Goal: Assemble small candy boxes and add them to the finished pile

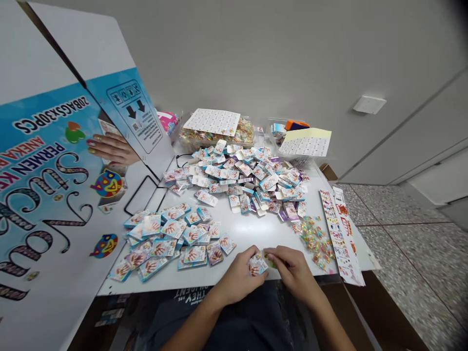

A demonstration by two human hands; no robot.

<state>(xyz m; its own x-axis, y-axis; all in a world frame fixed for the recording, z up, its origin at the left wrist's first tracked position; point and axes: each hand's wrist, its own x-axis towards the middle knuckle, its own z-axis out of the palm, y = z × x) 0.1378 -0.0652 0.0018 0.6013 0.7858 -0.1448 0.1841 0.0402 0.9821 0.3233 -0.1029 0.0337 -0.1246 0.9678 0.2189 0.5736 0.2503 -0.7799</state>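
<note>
Near the table's front edge my left hand is closed on a small printed box. Beside it on the right, my right hand pinches a small greenish wrapped candy against the open end of that box. To the left lies a pile of closed little boxes. A larger heap of small boxes, several with open flaps, spreads across the middle. Right of that heap, loose wrapped candies are scattered on the white table.
A large printed carton stands at the left. At the back are a tub of candies under a sticker sheet and another container under a sheet. Long sticker strips lie along the right edge.
</note>
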